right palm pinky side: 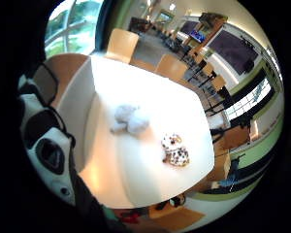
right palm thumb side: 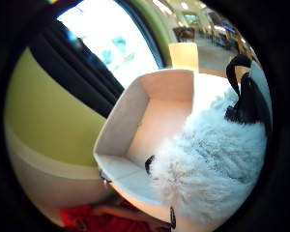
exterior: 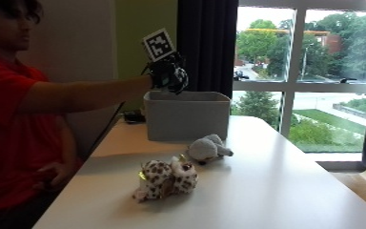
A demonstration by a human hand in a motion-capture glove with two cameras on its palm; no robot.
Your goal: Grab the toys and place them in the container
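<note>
Toys are split between the air and the bench. From the outside view, the gloved right hand [exterior: 168, 75] hangs just above the near-left rim of the grey container [exterior: 187, 116], which stands at the far left of the bench [exterior: 278, 191]; whatever it carries is hidden there behind the glove. Two toys lie on the bench in front of the container: a pale grey plush [exterior: 207, 148], long axis running left to right with its small end pointing right, and nearer, a spotted plush [exterior: 165, 179] lying on its side, long axis also roughly left to right. In the thumb side palm view, a fluffy white toy [right palm thumb side: 210, 159] fills the space against the palm with black straps curled over it, so the fingers look wrapped round it; the open container [right palm thumb side: 150, 121] lies beneath, seemingly empty. The little finger side view shows only the two bench toys. Risk, as I judge it: the toy sits over the rim rather than the middle, so a release here could catch the wall and tumble outside.
</note>
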